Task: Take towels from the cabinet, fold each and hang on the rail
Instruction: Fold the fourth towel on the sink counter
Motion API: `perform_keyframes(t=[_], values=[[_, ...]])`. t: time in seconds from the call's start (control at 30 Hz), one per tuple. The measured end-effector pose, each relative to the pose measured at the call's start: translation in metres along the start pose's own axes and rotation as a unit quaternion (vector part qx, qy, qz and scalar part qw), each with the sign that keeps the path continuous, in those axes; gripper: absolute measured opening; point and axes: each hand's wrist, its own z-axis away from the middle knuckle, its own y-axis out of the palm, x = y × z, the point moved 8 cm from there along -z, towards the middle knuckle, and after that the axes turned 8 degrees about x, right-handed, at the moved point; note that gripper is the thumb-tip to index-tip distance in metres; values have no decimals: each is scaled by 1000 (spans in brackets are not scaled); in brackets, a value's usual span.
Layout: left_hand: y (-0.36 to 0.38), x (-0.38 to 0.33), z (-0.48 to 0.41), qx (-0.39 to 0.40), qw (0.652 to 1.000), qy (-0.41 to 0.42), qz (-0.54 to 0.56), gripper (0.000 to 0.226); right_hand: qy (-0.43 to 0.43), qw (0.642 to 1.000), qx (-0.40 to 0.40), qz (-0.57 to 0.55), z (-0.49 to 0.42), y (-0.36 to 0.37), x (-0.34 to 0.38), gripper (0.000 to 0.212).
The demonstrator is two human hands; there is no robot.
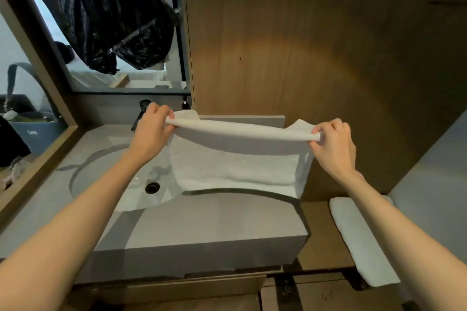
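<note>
Above a grey sink (106,177), a towel (237,166) is held taut, gripped at 9 o'clock by the left hand (151,129), at 3 o'clock by the right hand (333,144); a second towel (361,240) lies at 5 o'clock.

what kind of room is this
Most likely a bathroom, maybe a hotel's: a sink set in a grey counter, a black tap behind it, and a white towel gripped by the left hand and right hand.
</note>
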Motion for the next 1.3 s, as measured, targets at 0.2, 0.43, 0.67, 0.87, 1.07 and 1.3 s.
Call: perform_keyframes(t=[0.2,0.43,0.67,0.87,1.07,1.3], values=[[16,6,5,-11,990,79,-119,20,-83,991,49,89,-9,23,6,26],[154,32,122,248,917,194,-246,50,-143,891,397,169,122,157,-24,56],[198,57,187,360,909,86,-191,56,-100,867,454,181,184,172,-37,49],[201,53,177,467,874,20,-133,83,-42,842,528,101,166,172,-18,82],[179,76,153,241,921,-233,200,65,219,879,413,-93,155,161,-54,64],[180,95,175,186,865,-395,245,49,355,858,312,-200,194,151,-84,48]])
